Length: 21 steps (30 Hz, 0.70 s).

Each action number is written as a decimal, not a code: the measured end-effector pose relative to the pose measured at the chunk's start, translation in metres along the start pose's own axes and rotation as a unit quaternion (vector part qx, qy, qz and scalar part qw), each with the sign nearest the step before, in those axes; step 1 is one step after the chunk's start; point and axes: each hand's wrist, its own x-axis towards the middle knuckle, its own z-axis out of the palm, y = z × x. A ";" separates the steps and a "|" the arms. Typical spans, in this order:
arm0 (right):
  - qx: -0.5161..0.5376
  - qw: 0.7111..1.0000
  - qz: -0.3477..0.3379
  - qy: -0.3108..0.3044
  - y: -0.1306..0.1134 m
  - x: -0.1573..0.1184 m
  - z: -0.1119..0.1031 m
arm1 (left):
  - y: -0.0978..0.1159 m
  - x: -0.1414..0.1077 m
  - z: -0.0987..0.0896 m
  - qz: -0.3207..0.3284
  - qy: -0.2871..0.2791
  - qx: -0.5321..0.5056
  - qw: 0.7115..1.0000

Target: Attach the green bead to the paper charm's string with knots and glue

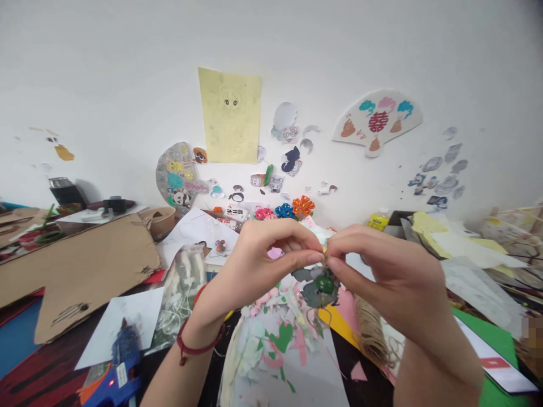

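My left hand [271,249] and my right hand [382,271] meet in front of me, thumb and fingertips of each closed in a pinch. Just below the fingertips hangs a flat grey charm [311,293] with a shiny green bead [324,284] on its front. The fingers seem to grip the charm's top end, where a thin cord may run, but the exact spot is too small to make out. Underneath lies a white sheet [314,367] strewn with pink, white and green paper scraps [282,338].
At the left are a blue hot glue gun [123,362] with a red light, cut cardboard [93,265] and a clear plastic bag [180,294]. Twine [369,330] and a phone [494,362] lie at the right. Bead flowers [302,208] stand by the wall at the back.
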 end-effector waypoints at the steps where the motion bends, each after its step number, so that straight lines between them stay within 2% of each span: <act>1: -0.001 1.000 -0.001 -0.001 0.000 0.000 0.000 | 0.000 0.000 0.000 0.001 0.000 0.002 1.000; 8: -0.012 1.000 -0.005 -0.006 0.000 0.000 0.000 | 0.000 0.000 -0.001 0.013 -0.006 0.030 0.999; 13: -0.040 0.999 -0.001 0.001 -0.001 0.000 0.000 | 0.004 -0.003 -0.002 0.057 -0.018 0.114 0.992; 21: -0.069 0.997 -0.025 0.015 0.000 0.000 0.000 | 0.009 -0.008 -0.002 0.106 -0.031 0.241 0.964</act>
